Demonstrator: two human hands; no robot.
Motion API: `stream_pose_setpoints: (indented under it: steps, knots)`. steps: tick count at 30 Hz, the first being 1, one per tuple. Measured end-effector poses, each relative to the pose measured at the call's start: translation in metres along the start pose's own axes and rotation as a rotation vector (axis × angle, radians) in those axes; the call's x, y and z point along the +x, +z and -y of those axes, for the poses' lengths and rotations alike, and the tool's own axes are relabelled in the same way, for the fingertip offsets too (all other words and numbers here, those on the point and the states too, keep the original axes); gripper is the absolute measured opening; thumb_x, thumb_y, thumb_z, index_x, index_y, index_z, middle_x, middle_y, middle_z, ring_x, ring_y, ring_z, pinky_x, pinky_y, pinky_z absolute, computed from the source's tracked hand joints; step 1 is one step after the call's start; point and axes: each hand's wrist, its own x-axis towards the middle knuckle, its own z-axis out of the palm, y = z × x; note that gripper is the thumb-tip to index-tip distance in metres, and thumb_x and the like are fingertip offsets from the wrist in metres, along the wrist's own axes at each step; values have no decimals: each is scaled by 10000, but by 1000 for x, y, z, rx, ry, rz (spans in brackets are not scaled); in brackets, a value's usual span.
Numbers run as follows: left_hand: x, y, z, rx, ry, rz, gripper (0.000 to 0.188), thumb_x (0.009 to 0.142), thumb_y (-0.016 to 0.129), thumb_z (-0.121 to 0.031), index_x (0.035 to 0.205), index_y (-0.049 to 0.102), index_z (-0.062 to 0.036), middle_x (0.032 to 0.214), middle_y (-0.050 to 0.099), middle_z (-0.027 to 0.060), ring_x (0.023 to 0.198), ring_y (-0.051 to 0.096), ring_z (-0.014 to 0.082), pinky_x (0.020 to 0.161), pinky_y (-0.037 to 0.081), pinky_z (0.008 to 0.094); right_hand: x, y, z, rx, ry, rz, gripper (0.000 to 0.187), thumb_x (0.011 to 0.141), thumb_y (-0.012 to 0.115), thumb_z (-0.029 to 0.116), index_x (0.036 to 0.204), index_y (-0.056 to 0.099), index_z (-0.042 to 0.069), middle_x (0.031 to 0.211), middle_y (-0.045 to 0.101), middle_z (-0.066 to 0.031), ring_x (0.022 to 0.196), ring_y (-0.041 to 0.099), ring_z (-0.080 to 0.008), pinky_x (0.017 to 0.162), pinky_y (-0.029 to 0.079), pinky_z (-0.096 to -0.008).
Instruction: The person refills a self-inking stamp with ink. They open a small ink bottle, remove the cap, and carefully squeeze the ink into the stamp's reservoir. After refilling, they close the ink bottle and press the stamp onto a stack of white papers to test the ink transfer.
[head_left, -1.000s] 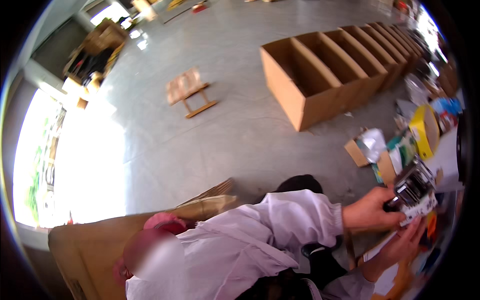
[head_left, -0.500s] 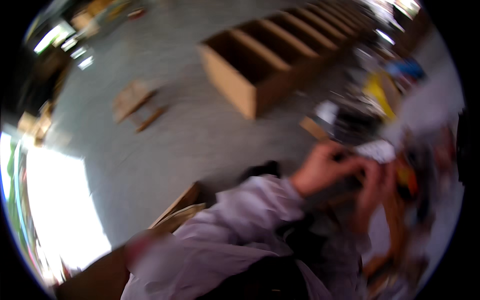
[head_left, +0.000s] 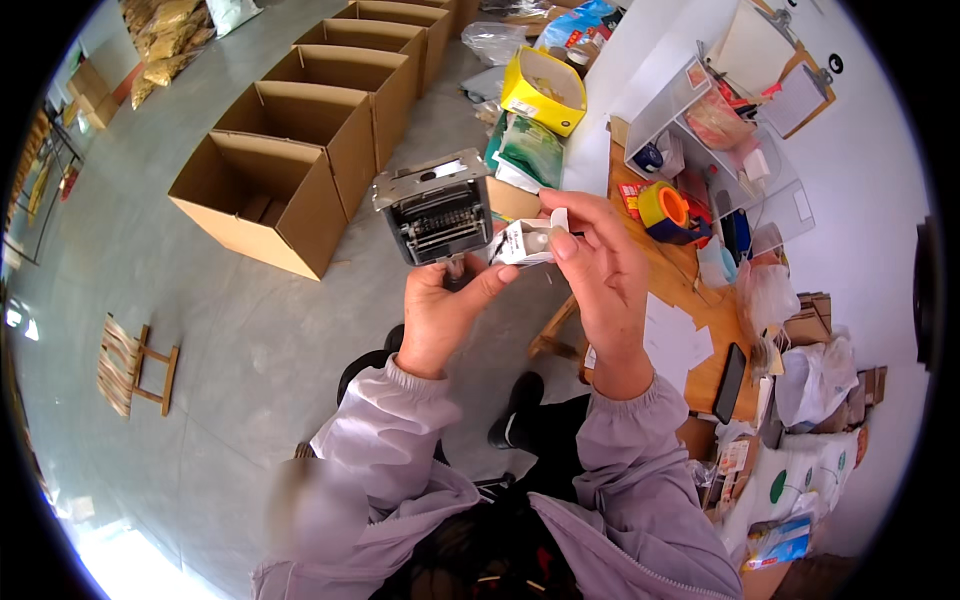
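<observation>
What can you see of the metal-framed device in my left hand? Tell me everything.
The metal-framed device looks boxy, silvery along its top plate and dark grey below, with rows of ridged parts inside its open face. The left hand grips it from underneath, partly hiding its lower end. It is held beside a small white box.

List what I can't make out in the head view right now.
All in the head view:
Stamp: gripped end, mostly behind the left hand; any wheel markings, too small.
Box: right end, partly behind the right fingers.
Cartons: row's far end, cut off by the top edge.
</observation>
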Motion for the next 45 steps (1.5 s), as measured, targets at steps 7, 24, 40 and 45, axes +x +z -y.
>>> stream_pose_setpoints:
  steps: [7,24,40,45]
  knots:
    - [5,-4,5,17,42,13,388,748,738,26,1114,630,-44,790,592,-39,685,491,24,611,414,185,-4,8,8,90,-23,-142,233,932,497,58,1141,555,-27,1095,581,-133,952,584,-148,792,492,-266]
    - [15,-4,14,115,221,53,323,757,763,-78,1054,644,-33,930,669,15,832,580,83,760,495,272,1,-5,26,-551,-71,11,165,794,615,-73,954,629,-35,995,614,-135,819,617,-149,660,496,-210]
    - [15,-8,10,411,468,39,416,753,764,-123,1128,604,-42,997,659,123,896,631,200,795,499,329,20,-27,33,-652,-44,318,160,810,605,-19,963,614,-66,924,642,-160,818,633,-232,711,489,-291]
    - [13,-18,16,348,318,133,381,722,773,-61,1080,644,-50,1083,618,127,977,606,261,841,478,343,35,-32,33,-855,-165,481,163,762,654,66,909,637,-2,1054,611,-144,915,607,-317,782,482,-357]
